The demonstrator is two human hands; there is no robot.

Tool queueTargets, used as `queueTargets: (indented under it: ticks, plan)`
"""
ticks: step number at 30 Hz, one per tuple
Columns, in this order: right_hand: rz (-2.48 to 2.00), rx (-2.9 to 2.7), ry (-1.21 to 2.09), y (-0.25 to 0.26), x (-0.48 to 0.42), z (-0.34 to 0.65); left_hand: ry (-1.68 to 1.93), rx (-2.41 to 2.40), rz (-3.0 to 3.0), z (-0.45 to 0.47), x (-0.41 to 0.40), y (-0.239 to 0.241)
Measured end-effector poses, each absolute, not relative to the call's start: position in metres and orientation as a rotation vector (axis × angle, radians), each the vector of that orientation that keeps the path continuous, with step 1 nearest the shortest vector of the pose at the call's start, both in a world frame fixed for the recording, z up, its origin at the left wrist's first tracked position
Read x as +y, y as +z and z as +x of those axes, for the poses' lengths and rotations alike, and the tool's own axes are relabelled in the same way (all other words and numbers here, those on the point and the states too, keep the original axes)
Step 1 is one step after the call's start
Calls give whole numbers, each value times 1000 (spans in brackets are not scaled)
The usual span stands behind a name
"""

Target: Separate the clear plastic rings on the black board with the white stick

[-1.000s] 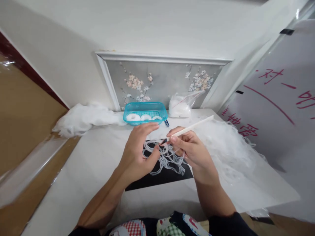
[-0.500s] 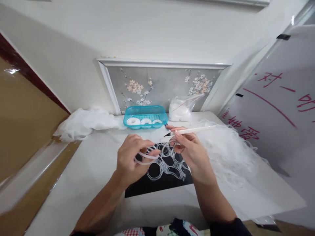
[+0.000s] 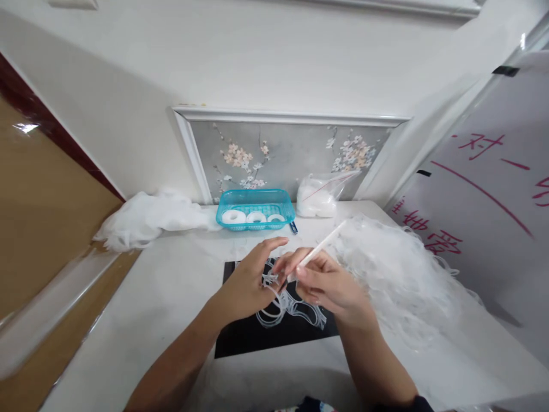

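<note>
In the head view my right hand [image 3: 332,283] grips a slim white pen-like tool [image 3: 321,245], which slants up to the right; its lower tip is hidden by the fingers. My left hand [image 3: 246,283] is close against the right fingertips, its index finger stretched out. Its lower fingers hold a translucent plastic ring [image 3: 281,309] that hangs below them. Under both hands lies a black mat [image 3: 240,337] with several clear plastic loops [image 3: 311,313] on it.
A blue basket [image 3: 255,197] with white tape-like rolls stands at the back, a clear bag [image 3: 317,197] of white material beside it. Piles of white strips lie right [image 3: 394,274] and left [image 3: 150,217]. A small dark blue item [image 3: 293,227] lies by the basket.
My hands have come together over the mat. The pen-like tool has tilted more steeply, and its dark tip is now hidden. The rings at my left hand have dropped lower.
</note>
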State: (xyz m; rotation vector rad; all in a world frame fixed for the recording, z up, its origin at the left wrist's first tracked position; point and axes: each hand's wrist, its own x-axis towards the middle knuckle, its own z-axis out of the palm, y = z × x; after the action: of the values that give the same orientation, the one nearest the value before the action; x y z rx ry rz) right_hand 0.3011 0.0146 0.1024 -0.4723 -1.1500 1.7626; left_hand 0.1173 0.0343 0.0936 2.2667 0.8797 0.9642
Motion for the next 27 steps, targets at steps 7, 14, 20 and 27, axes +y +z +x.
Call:
queueTargets:
  ticks: [7,14,20,27]
  plan:
    - [-204,-1405,2038,89,23,305,749,661,2082,116,51,89]
    - [-1023,-1416,1130,95,34,326,1476,1157,1951,86,61,95]
    - [-1604,-2156,1010,57,60,309,1584,1181,2057,76,52,105]
    - [-1498,-2018,999,55,54,292,1440,986,2169,87,45,110]
